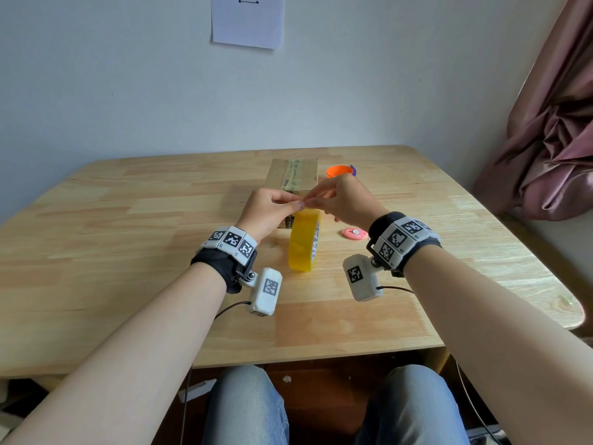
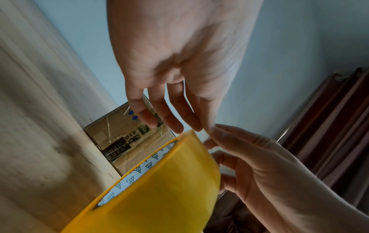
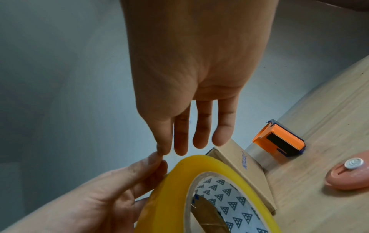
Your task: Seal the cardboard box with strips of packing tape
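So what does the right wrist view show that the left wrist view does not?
Only the right wrist view shows the orange tape dispenser and the pink cutter on the table. Only the left wrist view shows the box's printed label and the curtain. Both show the yellow tape roll, the cardboard box and both hands' fingertips meeting above the roll.

Place: probably a room in a home, though little of it shows.
Table (image 1: 128,200): pale jointed wood, set against a plain wall.
Curtain (image 1: 552,123): pink, bunched (right side).
Paper sheet (image 1: 247,19): stuck on the wall.
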`<state>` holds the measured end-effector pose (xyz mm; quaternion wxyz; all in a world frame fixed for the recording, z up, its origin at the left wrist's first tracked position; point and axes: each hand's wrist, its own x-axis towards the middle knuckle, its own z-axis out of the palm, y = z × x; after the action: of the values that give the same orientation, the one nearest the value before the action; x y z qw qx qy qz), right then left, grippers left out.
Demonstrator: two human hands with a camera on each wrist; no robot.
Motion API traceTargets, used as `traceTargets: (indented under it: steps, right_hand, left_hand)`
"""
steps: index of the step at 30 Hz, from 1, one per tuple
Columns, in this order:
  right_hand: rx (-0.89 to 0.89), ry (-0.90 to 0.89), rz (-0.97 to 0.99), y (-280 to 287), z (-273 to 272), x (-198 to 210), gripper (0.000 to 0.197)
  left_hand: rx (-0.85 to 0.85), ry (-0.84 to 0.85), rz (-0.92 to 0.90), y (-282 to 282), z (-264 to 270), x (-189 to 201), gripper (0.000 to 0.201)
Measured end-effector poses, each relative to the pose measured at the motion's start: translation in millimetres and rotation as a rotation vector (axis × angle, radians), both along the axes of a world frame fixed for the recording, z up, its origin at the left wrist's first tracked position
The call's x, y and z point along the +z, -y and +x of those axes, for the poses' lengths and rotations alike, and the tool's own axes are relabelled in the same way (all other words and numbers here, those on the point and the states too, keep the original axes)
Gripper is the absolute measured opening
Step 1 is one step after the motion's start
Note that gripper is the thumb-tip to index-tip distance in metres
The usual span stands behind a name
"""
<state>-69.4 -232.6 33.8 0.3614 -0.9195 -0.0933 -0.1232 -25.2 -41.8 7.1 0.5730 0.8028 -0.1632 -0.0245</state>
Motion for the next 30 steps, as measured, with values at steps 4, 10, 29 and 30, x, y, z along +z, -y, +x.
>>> traceTargets:
  steps: [4, 10, 29, 30]
  right_hand:
    - [0.039, -0.007, -0.034, -2, 2, 2, 0.012]
    - [0.0, -0.054, -0.021, -1, 2, 6, 0.011]
    - [-0.176, -0.398, 0.225, -14, 6, -2, 0.02]
    - [-0.19, -0.416, 0.247, -14, 6, -3, 0.022]
  left_hand:
    - [-0.019, -0.095, -0.065, -2, -1, -2, 0.013]
    - [-0.051, -0.207, -0.058, 1, -5, -2, 0.042]
    - [-0.138, -0.653, -0.133, -9, -12, -13, 0.057]
    - [-0.14, -0.653, -0.128, -9, -11, -14, 0.055]
